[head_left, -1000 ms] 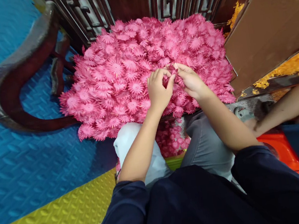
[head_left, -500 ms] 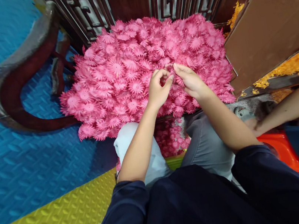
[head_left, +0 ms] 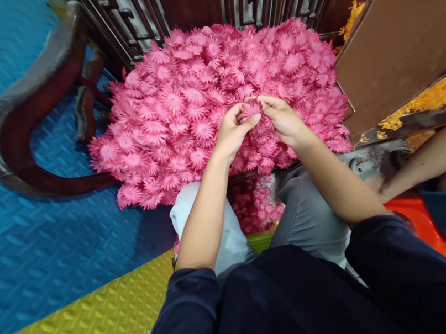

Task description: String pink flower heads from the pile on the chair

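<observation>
A large heap of pink artificial flowers (head_left: pixel 173 102) lies in front of me, beneath and around both hands. Above its right half, my left hand (head_left: pixel 236 126) pinches a pink flower (head_left: pixel 251 110) between thumb and fingers. The flower's spread petals face up towards the camera. My right hand (head_left: pixel 280 116) meets it from the right, its thumb and fingers pressed together at the flower's right edge. Whether it grips the flower itself or a smaller part there cannot be made out.
A dark curved wooden armrest (head_left: pixel 13 142) stands left, over blue matting (head_left: pixel 91 237). Dark latticework (head_left: pixel 190 4) rises behind the heap. Brown cardboard (head_left: pixel 400 34) and orange flowers (head_left: pixel 438 93) are at right, near another person's bare leg (head_left: pixel 427 164) and a red stool (head_left: pixel 419 221).
The flower between my hands has turned, so its petals now show more fully. My left hand has shifted slightly left and down. The person's leg at right has moved a little.
</observation>
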`<state>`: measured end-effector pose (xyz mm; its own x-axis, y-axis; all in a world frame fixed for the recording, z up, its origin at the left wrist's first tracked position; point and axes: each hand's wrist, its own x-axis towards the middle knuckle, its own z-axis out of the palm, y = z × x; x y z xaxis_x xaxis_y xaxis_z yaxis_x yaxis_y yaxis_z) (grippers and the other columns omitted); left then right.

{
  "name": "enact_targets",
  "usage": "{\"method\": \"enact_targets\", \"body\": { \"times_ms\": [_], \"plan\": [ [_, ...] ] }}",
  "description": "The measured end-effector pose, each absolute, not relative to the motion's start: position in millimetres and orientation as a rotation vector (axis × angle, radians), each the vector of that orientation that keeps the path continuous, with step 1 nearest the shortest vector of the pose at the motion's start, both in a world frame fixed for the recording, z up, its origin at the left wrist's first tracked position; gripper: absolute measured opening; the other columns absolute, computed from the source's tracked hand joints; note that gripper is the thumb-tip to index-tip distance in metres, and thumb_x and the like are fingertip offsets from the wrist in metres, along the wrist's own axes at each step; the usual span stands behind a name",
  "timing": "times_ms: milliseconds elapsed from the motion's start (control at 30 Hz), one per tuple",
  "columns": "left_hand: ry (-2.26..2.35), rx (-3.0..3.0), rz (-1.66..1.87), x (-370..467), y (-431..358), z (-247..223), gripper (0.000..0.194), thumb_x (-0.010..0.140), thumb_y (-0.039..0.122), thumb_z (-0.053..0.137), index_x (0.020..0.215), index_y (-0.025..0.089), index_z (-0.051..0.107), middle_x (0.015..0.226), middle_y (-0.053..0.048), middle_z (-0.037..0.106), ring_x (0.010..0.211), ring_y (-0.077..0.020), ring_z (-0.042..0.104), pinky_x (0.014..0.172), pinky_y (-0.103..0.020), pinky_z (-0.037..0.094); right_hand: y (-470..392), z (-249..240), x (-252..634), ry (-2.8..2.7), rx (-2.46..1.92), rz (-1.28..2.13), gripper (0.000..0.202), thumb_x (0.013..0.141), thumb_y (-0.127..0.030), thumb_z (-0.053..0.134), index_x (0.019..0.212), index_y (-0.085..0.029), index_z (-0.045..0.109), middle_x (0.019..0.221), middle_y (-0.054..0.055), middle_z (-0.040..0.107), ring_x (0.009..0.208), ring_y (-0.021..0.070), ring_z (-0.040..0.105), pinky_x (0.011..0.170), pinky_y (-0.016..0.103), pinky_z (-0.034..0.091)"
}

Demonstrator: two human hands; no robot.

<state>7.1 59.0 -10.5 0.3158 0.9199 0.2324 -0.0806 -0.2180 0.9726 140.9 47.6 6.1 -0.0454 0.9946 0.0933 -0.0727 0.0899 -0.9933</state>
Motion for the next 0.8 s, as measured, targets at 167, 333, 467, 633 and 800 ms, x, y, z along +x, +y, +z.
{"method": "enact_targets", "body": {
  "times_ms": [167, 333, 467, 633, 800],
  "plan": [
    [0.816, 1.561, 1.164, 7, 58, -12, 0.025, 0.076, 0.034, 0.067, 0.071, 0.019, 0.048, 0.082, 0.000, 0.060, 0.082, -0.0118, 0.058, 0.078, -0.026, 0.047, 46, 9, 138, -1.226, -1.037, 1.199, 0.029, 0.067, -0.052, 0.069, 0.077, -0.024, 0.068, 0.097, 0.001, 0.070, 0.111, 0.0174, 0.057, 0.099, 0.035, 0.045],
    [0.895, 1.625, 1.245, 13, 56, -13, 0.023, 0.080, 0.036, 0.062, 0.075, 0.020, 0.046, 0.080, 0.001, 0.057, 0.083, -0.0121, 0.057, 0.080, -0.026, 0.047, 50, 9, 139, -1.229, -1.035, 1.133, 0.029, 0.068, -0.053, 0.068, 0.076, -0.025, 0.069, 0.093, -0.001, 0.070, 0.106, 0.0164, 0.058, 0.101, 0.035, 0.043],
    [0.889, 1.634, 1.270, 13, 58, -16, 0.022, 0.081, 0.034, 0.061, 0.076, 0.021, 0.044, 0.080, 0.001, 0.055, 0.082, -0.0123, 0.056, 0.080, -0.025, 0.046, 50, 6, 138, -1.203, -1.093, 1.099, 0.029, 0.070, -0.052, 0.066, 0.078, -0.025, 0.070, 0.093, -0.001, 0.070, 0.105, 0.0157, 0.059, 0.102, 0.035, 0.042],
    [0.928, 1.699, 1.247, 11, 61, -19, 0.021, 0.082, 0.030, 0.059, 0.073, 0.022, 0.041, 0.080, 0.000, 0.055, 0.079, -0.0125, 0.054, 0.077, -0.026, 0.046, 52, -2, 138, -1.180, -1.132, 1.087, 0.026, 0.071, -0.049, 0.066, 0.080, -0.025, 0.070, 0.094, -0.001, 0.071, 0.105, 0.0151, 0.060, 0.104, 0.037, 0.040],
    [1.013, 1.731, 1.254, 13, 59, -20, 0.016, 0.079, 0.022, 0.058, 0.074, 0.021, 0.043, 0.077, 0.002, 0.055, 0.075, -0.0120, 0.052, 0.076, -0.026, 0.044, 56, -12, 140, -1.155, -1.171, 1.043, 0.028, 0.069, -0.048, 0.068, 0.081, -0.023, 0.071, 0.097, -0.001, 0.072, 0.104, 0.0151, 0.061, 0.104, 0.036, 0.039]
  ]
}}
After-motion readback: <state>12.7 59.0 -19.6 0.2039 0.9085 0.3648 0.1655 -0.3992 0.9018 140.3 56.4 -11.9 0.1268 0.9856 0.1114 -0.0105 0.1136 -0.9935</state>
